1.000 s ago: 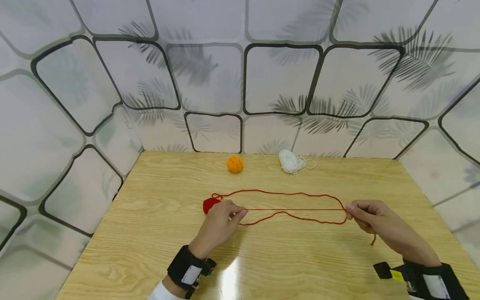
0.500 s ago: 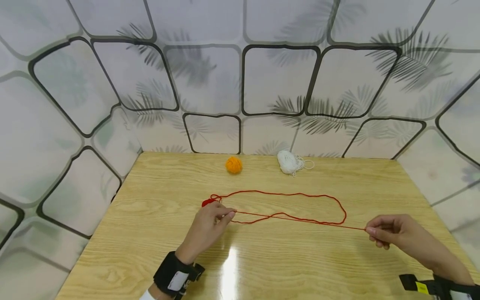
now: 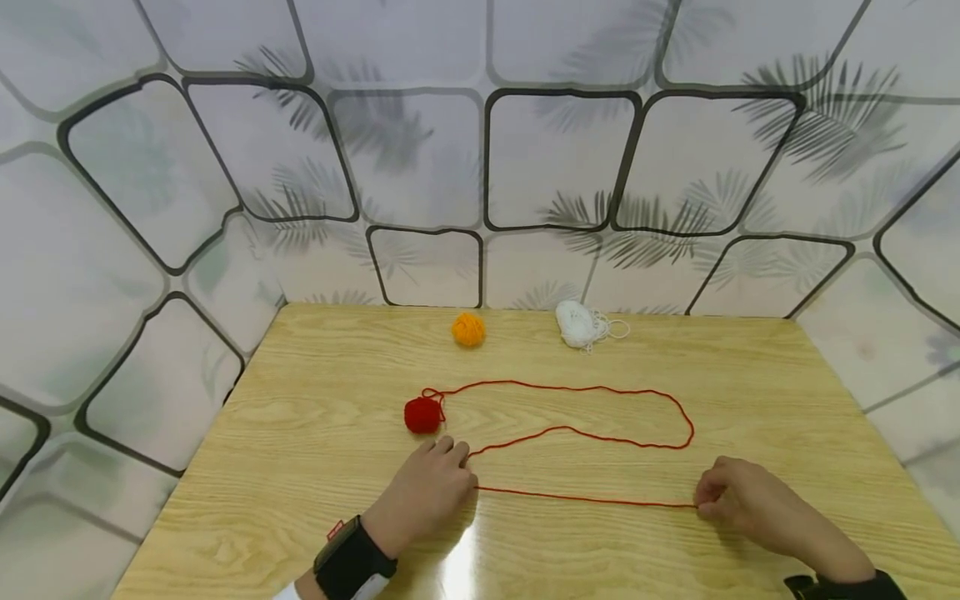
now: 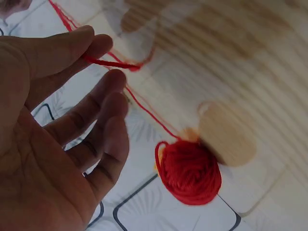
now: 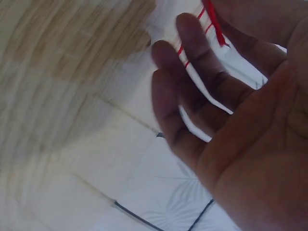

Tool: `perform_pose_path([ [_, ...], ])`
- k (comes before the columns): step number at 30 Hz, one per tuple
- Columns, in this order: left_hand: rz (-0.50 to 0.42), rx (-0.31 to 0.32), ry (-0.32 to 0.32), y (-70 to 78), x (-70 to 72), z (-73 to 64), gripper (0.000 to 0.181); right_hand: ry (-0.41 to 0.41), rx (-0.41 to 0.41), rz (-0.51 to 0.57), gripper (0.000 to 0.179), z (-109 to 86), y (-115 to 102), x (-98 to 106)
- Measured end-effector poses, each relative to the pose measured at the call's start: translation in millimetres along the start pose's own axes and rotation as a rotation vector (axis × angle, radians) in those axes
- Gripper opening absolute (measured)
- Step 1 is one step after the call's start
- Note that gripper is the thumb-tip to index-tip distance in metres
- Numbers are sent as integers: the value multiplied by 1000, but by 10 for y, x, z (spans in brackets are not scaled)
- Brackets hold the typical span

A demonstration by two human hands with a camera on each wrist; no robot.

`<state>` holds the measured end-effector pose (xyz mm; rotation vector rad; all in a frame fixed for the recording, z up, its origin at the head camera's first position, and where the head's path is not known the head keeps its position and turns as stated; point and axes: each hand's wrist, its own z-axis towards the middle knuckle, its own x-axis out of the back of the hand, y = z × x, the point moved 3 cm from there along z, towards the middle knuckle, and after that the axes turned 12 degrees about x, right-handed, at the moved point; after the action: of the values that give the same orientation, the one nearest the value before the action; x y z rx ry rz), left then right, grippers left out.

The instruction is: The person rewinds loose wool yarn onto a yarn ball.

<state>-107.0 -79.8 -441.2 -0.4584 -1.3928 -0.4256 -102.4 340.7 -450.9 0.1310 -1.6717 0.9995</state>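
Observation:
My left hand (image 3: pixel 427 487) pinches a strand of red yarn (image 4: pixel 110 63) between thumb and forefinger, the other fingers loosely bent. From there the strand runs almost straight across the table to my right hand (image 3: pixel 753 507), whose thumb and forefinger pinch it near its frayed end (image 5: pixel 222 39). A small red yarn ball (image 3: pixel 423 415) sits just beyond the left hand, not touched by it. More of its yarn lies in a long loop on the wood, reaching right and curving back to the left fingers. In the left wrist view the red ball (image 4: pixel 191 172) shows whole.
At the back of the wooden table (image 3: pixel 300 367) sit an orange yarn ball (image 3: pixel 468 330) and a white yarn skein (image 3: pixel 576 324) with loose strands at its right. Patterned cloth walls (image 3: pixel 420 158) stand behind the table and along both sides.
Both hands have come nearer to the table's front edge, bringing the stretched strand from over the loop to in front of it. The red ball, partly covered by the left hand before, now shows fully.

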Motion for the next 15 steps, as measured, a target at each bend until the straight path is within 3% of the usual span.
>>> perform_pose_path([
  [1, -5, 10, -15, 2, 14, -8, 6, -1, -3, -42, 9, 18, -23, -4],
  [4, -35, 47, -27, -47, 95, -29, 24, 12, -36, -173, 14, 100, -132, 6],
  [7, -90, 91, 59, -166, 213, -42, 38, 61, -46, -250, 15, 248, -300, 6],
  [11, -141, 161, 226, -371, 319, -40, 35, 136, -8, -263, 16, 559, -567, -54],
  [15, -157, 238, 277, -523, 350, 0, 39, 272, 95, -331, 42, 897, -776, -156],
])
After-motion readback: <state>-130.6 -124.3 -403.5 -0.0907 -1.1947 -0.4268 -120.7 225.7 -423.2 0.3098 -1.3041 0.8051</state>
